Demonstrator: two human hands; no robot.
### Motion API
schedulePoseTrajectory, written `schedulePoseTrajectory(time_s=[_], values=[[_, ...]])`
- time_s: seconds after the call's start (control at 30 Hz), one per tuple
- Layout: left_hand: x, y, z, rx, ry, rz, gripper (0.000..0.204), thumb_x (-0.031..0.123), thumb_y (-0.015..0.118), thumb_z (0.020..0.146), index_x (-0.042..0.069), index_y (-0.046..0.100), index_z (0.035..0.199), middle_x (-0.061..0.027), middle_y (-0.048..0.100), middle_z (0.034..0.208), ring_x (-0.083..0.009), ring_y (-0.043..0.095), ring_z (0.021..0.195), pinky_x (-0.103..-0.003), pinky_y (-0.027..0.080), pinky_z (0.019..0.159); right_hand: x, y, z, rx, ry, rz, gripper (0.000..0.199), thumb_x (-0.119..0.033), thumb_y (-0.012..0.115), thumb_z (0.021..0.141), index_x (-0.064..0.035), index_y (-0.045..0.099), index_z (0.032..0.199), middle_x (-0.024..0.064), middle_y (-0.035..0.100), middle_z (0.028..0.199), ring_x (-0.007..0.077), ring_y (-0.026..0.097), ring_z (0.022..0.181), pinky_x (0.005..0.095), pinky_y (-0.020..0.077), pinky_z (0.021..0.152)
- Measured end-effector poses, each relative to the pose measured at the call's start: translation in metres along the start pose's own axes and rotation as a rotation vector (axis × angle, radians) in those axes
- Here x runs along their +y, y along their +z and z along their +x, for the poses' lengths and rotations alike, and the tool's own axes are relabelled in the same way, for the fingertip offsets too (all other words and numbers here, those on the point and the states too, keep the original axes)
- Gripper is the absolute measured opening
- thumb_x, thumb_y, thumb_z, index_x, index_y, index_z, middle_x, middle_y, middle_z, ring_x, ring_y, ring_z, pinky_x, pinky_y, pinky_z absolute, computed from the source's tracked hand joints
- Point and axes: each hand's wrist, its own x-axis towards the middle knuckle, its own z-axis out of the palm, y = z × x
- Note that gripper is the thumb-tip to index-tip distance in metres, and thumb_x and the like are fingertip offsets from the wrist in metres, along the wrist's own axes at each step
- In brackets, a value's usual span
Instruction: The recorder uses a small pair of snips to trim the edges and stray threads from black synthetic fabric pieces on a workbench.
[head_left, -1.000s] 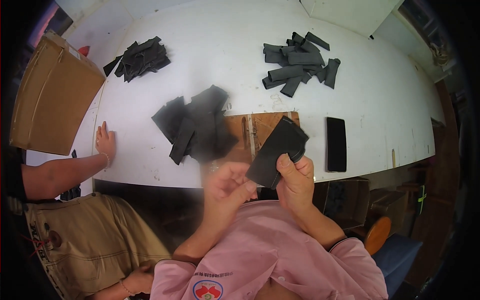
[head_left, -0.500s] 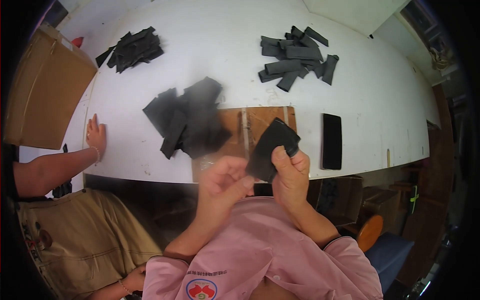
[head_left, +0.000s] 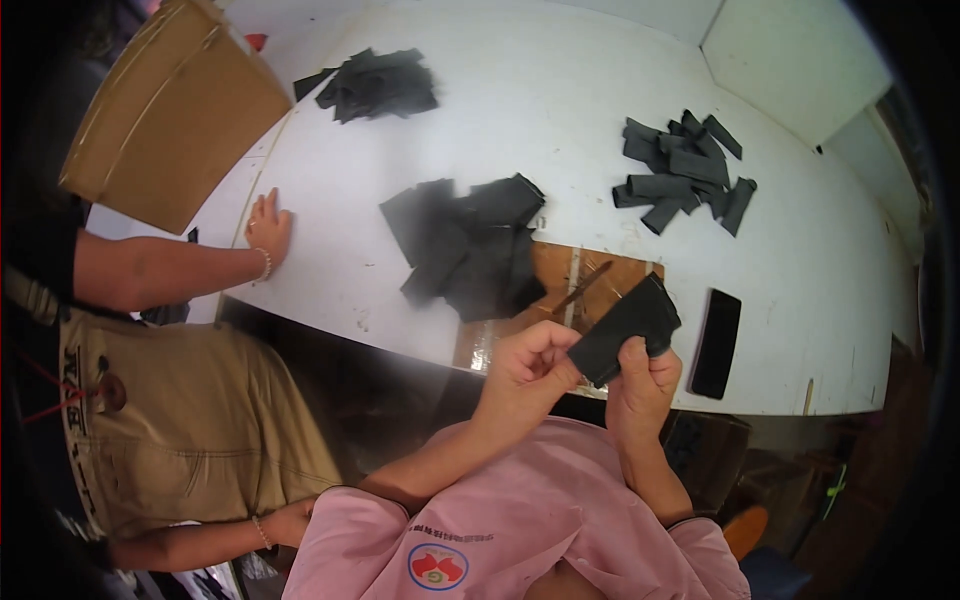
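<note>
A flat, folded piece of black fabric [head_left: 627, 328] is held up in front of me, just over the table's near edge. My right hand [head_left: 642, 385] grips its lower right end, thumb on top. At its lower left corner, the curled fingers and thumb of my left hand [head_left: 530, 372] close on the fabric. Beyond my hands lies a loose pile of black fabric pieces [head_left: 470, 250], partly covering a brown board [head_left: 600, 285]. A thin dark tool [head_left: 583, 287] rests on that board; its kind is not clear.
Black strips [head_left: 690, 170] are heaped at the far right, and another dark heap [head_left: 378, 84] sits at the far left. A black phone-like slab [head_left: 716, 343] lies to the right. On the left are a cardboard box [head_left: 178, 110] and another person's hand [head_left: 269, 228] on the table [head_left: 330, 210].
The whole view has shifted, so the table's things sit farther right and lower. The held fabric has tilted further over, and my left fingers have closed at its corner.
</note>
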Motion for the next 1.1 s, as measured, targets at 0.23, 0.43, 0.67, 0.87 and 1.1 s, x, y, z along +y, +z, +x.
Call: schedulePoseTrajectory(time_s=[0.23, 0.43, 0.67, 0.87, 1.1], values=[[-0.005, -0.001, 0.002, 0.140, 0.085, 0.156, 0.006, 0.000, 0.055, 0.078, -0.001, 0.055, 0.084, -0.0008, 0.055, 0.073, -0.0040, 0.050, 0.064, -0.017, 0.041, 0.057, -0.006, -0.009, 0.019, -0.120, 0.454, -0.017, 0.023, -0.019, 0.052, 0.083, 0.0024, 0.058, 0.081, 0.0022, 0.058, 0.074, 0.0082, 0.052, 0.062, 0.0228, 0.0424, 0.056], [0.005, -0.001, 0.011, 0.136, 0.240, 0.590, 0.004, -0.004, 0.057, 0.070, -0.001, 0.054, 0.070, 0.0018, 0.049, 0.061, -0.0027, 0.043, 0.053, -0.017, 0.034, 0.049, -0.034, -0.029, 0.024, -0.209, 0.054, -0.831, 0.014, -0.013, 0.061, 0.075, 0.0003, 0.057, 0.075, 0.0031, 0.049, 0.060, 0.0080, 0.046, 0.054, 0.0202, 0.0374, 0.048], [0.003, 0.007, 0.010, -0.003, 0.366, 0.703, 0.007, -0.003, 0.059, 0.069, 0.001, 0.055, 0.074, -0.0061, 0.048, 0.060, -0.0102, 0.045, 0.046, -0.023, 0.033, 0.041, -0.031, -0.010, 0.015, -0.341, -0.351, -0.817, 0.026, 0.001, 0.066, 0.064, 0.0003, 0.058, 0.089, 0.0068, 0.051, 0.070, 0.0140, 0.051, 0.056, 0.0228, 0.0415, 0.049], [-0.015, 0.010, 0.010, 0.237, 0.525, 0.863, 0.008, -0.002, 0.059, 0.068, 0.000, 0.057, 0.076, -0.0082, 0.055, 0.061, -0.0101, 0.050, 0.048, -0.022, 0.038, 0.043, -0.018, -0.004, 0.017, -0.309, -0.513, -1.045, 0.017, 0.004, 0.062, 0.064, 0.0010, 0.057, 0.080, 0.0101, 0.051, 0.071, 0.0238, 0.053, 0.059, 0.0303, 0.0426, 0.048], [-0.011, 0.004, 0.020, 0.299, 0.026, 0.112, 0.020, -0.007, 0.052, 0.075, -0.001, 0.050, 0.094, -0.0022, 0.056, 0.074, -0.0018, 0.045, 0.052, -0.017, 0.033, 0.041, 0.001, -0.002, 0.021, -0.142, -0.552, -1.136, 0.018, 0.007, 0.058, 0.060, 0.0008, 0.054, 0.076, 0.0108, 0.049, 0.069, 0.0242, 0.051, 0.057, 0.0316, 0.0418, 0.048]])
